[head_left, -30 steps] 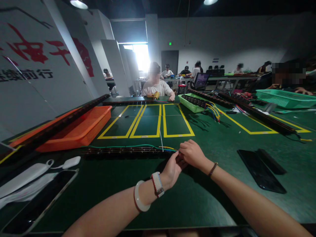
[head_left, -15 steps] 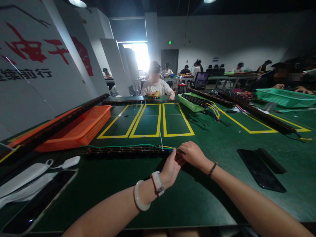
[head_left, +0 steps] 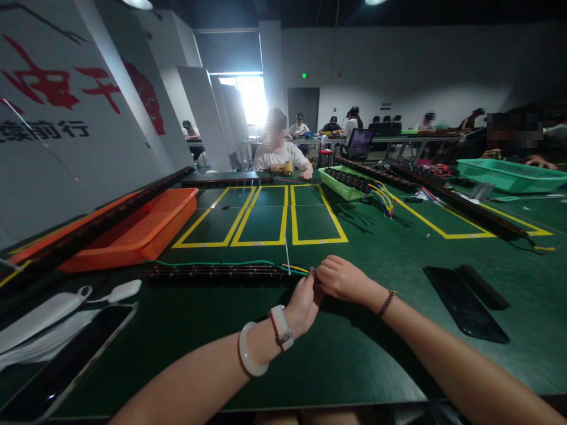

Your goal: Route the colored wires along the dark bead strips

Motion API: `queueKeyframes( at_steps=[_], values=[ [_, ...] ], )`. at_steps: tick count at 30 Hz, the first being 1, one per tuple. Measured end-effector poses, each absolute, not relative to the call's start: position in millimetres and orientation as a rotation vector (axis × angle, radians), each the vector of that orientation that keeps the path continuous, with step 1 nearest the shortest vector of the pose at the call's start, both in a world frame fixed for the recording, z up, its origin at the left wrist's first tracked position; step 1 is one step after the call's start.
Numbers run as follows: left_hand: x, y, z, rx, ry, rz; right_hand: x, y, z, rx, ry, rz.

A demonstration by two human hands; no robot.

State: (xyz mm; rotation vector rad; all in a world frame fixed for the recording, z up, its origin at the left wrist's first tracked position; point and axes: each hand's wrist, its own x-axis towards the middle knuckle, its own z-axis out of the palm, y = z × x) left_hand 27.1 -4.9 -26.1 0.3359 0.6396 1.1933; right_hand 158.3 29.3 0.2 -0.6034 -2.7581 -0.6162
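A long black strip (head_left: 217,274) with rows of small fittings lies across the green table in front of me. Green, yellow and blue wires (head_left: 297,269) leave its right end, and a thin white cable tie (head_left: 287,255) sticks up there. My left hand (head_left: 305,301) is closed around the wires just past that end, thumb on top. Touching it, my right hand (head_left: 343,280) has its fingers pinched together at the wire ends. What sits between the right fingertips is hidden by the hands.
An orange basket (head_left: 172,227) stands at left beneath a long strip. White cases and a phone (head_left: 75,360) lie front left, another phone (head_left: 465,304) at right. Yellow tape outlines (head_left: 259,243) mark the table. Beyond are a green basket (head_left: 343,188) with strips and a seated person (head_left: 281,154).
My right hand has turned slightly and drawn in closer to the left fingertips. My left hand stays nearly in place. The person across has shifted the yellow object they hold.
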Motion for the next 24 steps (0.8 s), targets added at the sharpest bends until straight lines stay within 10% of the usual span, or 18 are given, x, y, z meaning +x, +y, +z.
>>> queueKeyframes(
  at_steps=[24],
  values=[
    [27,-7,-26,0.483,0.662,1.154,179,41,11,-0.934,-2.488,0.469]
  ],
)
